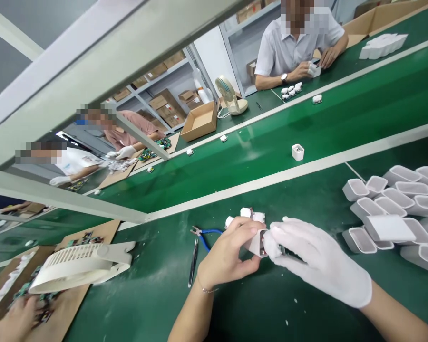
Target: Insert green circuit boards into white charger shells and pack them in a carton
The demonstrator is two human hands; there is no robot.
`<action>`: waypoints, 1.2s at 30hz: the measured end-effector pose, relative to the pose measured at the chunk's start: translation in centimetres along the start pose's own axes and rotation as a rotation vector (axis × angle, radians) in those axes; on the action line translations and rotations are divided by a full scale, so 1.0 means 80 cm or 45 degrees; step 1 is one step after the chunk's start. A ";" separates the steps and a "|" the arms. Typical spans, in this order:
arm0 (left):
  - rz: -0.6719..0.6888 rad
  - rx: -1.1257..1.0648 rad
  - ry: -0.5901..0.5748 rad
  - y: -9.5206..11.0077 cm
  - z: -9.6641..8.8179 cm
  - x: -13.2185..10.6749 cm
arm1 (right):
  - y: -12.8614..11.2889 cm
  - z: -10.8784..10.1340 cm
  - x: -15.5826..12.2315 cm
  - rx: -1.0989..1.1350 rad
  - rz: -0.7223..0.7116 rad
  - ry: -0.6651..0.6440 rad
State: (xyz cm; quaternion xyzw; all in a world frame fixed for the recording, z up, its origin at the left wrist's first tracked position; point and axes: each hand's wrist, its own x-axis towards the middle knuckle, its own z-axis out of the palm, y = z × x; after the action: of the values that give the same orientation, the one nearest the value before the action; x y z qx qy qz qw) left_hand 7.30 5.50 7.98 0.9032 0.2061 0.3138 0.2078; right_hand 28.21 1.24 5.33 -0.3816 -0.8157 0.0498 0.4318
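Note:
My left hand (228,251), bare with a thin bracelet at the wrist, grips a small white plastic housing (254,244) between thumb and fingers. The housing's open end faces right, and something dark and reddish shows inside. My right hand (314,259) wears a white glove. Its bent fingers and thumb press at that open end, and what they pinch is hidden. Just behind my left hand lie several small white assemblies (258,217). To its left are blue-handled cutting pliers (210,231) and black tweezers (193,263).
Several white empty shells (390,209) stand at the right. Beyond a pale rail runs a green conveyor belt (257,164) carrying a white housing (297,152). A cream fan (82,263) and a co-worker's hand (17,318) are at the left. Other people sit across the belt.

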 end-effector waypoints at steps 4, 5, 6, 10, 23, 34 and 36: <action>0.092 0.007 0.050 -0.004 0.004 0.002 | -0.002 -0.001 0.001 -0.143 -0.114 0.120; 0.098 0.007 0.056 -0.004 0.005 0.002 | -0.003 -0.001 0.001 -0.176 -0.128 0.142; 0.096 0.008 0.056 -0.004 0.005 0.003 | -0.004 -0.001 0.000 -0.212 -0.140 0.168; 0.108 0.026 0.058 -0.003 0.006 0.003 | -0.006 0.001 -0.004 -0.334 -0.153 0.219; 0.114 -0.290 0.090 -0.007 0.024 -0.001 | 0.003 0.020 -0.004 1.273 0.829 -0.235; 0.085 -0.393 0.044 -0.013 0.038 -0.004 | -0.006 0.022 0.008 1.466 1.164 -0.118; 0.035 -0.444 0.068 -0.016 0.041 -0.008 | -0.001 0.022 0.006 1.566 1.178 -0.165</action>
State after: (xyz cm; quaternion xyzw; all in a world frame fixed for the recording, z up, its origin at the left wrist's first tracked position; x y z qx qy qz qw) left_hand 8.67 5.45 4.71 0.8476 0.1416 0.3717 0.3514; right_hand 26.69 1.92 4.60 -0.3713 -0.4224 0.6918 0.4529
